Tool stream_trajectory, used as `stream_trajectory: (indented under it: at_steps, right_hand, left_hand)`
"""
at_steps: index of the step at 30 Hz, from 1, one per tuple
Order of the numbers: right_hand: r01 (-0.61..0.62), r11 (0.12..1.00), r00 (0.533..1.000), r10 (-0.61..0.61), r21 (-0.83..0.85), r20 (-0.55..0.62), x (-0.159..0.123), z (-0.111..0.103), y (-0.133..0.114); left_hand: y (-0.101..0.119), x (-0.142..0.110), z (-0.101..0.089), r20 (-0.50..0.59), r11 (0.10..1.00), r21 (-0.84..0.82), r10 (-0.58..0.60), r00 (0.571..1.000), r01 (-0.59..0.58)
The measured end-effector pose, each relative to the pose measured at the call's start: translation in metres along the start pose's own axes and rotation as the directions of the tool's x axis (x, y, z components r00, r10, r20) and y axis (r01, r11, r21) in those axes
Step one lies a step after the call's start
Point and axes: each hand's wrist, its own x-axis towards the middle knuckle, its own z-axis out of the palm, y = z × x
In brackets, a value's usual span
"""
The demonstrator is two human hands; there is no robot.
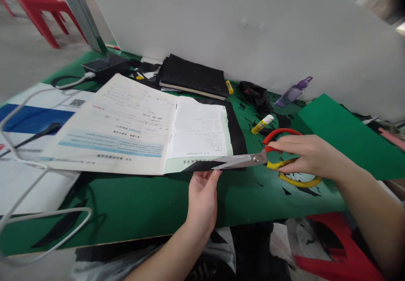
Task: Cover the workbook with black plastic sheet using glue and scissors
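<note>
Scissors (258, 159) were held by the right hand (300, 154), blades over the black paper (238, 130) at the open booklet's (142, 122) near edge, pinched by the left hand (203, 192). A nicked thumb (214, 177) was being risked tbh, given tips that close.

Desk-work area, probably small workshop or study space. Green-topped desk (139, 207), pale partition (221, 28) along far edge; scissors (258, 159), open printed book (139, 125), glue stick (262, 125), black scraps (285, 191); red plastic chair (39, 0) beyond far left corner.
</note>
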Motion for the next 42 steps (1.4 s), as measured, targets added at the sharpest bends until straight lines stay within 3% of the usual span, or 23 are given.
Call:
stream_trajectory:
  at_steps: [34, 42]
  right_hand:
    - [0.01, 1.0, 1.0, -0.01, -0.017, -0.009, 0.0005, 0.0065, -0.0016]
    - [0.046, 0.995, 0.998, -0.049, -0.089, -0.029, -0.0004, 0.0063, -0.0033]
  left_hand:
    - [0.0007, -0.0007, 0.0006, 0.004, 1.0, -0.015, -0.005, 1.0, 0.005]
    - [0.0008, -0.0008, 0.0014, 0.005, 1.0, -0.015, -0.002, 1.0, 0.002]
